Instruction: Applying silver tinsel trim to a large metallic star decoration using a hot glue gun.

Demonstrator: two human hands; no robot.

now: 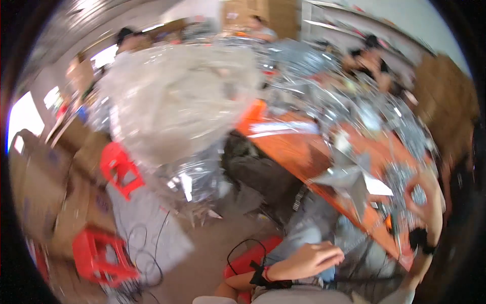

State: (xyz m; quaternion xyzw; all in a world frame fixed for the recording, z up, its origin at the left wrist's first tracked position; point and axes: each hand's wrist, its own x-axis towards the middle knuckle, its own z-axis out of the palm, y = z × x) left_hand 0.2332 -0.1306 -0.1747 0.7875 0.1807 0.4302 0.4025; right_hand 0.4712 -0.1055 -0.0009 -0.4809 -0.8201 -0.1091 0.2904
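Observation:
A large silver star (349, 183) with folded points lies on the orange tabletop (288, 152), close to its near edge. My left hand (316, 258) is over my lap, below the star and apart from it. Its fingers are curled together, and nothing shows in them. At the table's right side, my right hand (427, 195) reaches over a heap of thin silver strands (399, 180). Its thumb and fingers bend into a ring by the strands. Blur hides what is between its fingertips. Black bands circle both wrists.
A big clear plastic bag (182, 101) bulges at the table's left. Red stools (104, 256), cartons (38, 182) and black cables (147, 253) are on the left. Silver wrapped pieces (304, 86) crowd the far tabletop. Several people sit or stand beyond, one (372, 63) at the far right.

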